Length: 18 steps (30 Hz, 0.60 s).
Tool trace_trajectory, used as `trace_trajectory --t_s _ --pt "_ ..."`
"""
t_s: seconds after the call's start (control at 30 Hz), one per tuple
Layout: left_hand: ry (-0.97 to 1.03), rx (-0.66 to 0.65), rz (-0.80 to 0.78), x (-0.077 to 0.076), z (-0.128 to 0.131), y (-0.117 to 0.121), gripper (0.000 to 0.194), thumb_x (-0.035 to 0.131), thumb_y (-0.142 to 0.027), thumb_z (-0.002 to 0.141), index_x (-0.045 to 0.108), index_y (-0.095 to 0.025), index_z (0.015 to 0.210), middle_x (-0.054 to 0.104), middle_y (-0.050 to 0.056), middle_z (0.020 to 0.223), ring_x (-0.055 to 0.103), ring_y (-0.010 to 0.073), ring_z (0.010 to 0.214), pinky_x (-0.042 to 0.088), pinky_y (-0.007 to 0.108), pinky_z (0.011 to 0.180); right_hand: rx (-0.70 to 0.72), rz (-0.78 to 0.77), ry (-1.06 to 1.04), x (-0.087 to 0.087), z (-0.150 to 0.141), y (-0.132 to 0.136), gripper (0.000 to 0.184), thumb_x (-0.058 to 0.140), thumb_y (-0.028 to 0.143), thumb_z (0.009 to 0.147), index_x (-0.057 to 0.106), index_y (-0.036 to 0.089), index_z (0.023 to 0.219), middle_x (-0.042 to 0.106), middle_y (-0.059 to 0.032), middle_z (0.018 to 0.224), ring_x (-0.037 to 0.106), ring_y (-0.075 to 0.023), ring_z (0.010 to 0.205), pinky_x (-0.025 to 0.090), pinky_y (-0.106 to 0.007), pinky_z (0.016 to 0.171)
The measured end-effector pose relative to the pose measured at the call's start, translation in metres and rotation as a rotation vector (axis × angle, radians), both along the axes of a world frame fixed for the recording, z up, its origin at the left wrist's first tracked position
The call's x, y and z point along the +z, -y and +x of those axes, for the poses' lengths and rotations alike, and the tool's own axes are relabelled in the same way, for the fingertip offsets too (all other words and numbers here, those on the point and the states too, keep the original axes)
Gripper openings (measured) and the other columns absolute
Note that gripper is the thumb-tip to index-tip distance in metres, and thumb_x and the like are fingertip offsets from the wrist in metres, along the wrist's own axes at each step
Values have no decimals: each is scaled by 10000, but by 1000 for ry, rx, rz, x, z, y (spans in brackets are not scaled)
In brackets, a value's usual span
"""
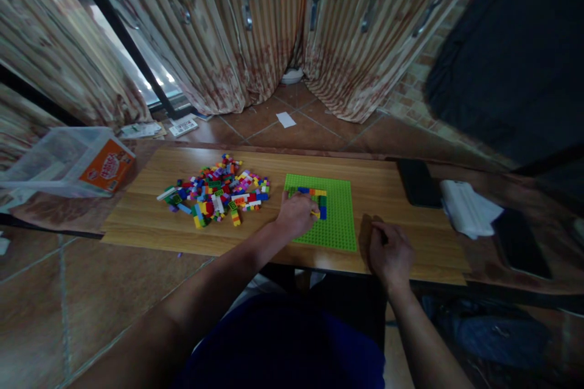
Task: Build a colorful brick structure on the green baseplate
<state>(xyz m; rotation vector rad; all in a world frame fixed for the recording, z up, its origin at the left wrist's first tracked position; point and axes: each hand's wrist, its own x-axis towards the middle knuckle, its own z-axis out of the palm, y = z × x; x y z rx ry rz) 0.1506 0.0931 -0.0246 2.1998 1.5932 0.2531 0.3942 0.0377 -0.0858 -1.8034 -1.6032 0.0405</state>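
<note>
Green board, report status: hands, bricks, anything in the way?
Left hand over green board, yellow brick at its fingertips. Right hand curled, right of board. Placed bricks partly hidden behind left hand.

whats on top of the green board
A bent row of blue, orange, yellow and green bricks is on the green board, with the left hand over part of it. Whatever lies beneath that hand is covered.

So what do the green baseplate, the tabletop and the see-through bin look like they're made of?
The green baseplate looks like molded plastic, its surface studded and evenly colored. The tabletop seems smooth wood or laminate, given its grain. The see-through bin is probably smooth plastic, from its cloudy, translucent walls.
</note>
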Motion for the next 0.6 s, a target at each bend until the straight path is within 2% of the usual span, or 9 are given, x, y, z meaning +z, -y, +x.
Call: trace_trajectory --t_s 0.23,0.4,0.6 --pt "-31 4 -43 3 4 0 159 625 -177 826 747 -240 905 713 42 1096 575 278 1166 267 605 1093 -2 -8 13 -3 1 0 350 436 361 891 719 160 937 684 -113 907 619 -224 841 490 -354 784" --pt "-60 -14 -93 15 5 -7 163 644 -166 797 747 -237 901 726 32 1073 602 269 1134 305 582 1105 -21 -37 12 -3 0 -1 371 419 380 891 717 164 939 681 -120 924 615 -226 850 490 -358 789" --pt "-86 -63 -7 15 2 -1 167 615 -172 822 735 -226 925 721 46 1071 605 275 1127 313 583 1088 -2 -21 5 -1 -1 -1 375 415 377 883 716 156 919 681 -120 923 611 -222 843 484 -360 801"
